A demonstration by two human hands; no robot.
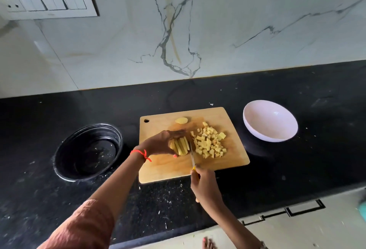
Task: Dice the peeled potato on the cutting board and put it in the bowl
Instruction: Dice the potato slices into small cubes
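Observation:
A wooden cutting board (162,171) lies on the black counter. My left hand (160,143) grips a bundle of potato sticks (180,146) in the middle of the board. A knife (191,154) stands with its blade against the right end of the sticks; my right hand (204,184) holds its yellow handle at the board's front edge. A heap of potato dice (210,142) lies just right of the blade. One potato end slice (181,120) rests near the board's far edge. The white bowl (270,121) stands empty to the right of the board.
A round black sink-like basin (88,151) is set into the black counter (297,169) left of the board. A marble wall with a switch panel (47,0) rises behind. Cabinet handles (305,208) show below the counter's front edge at the right.

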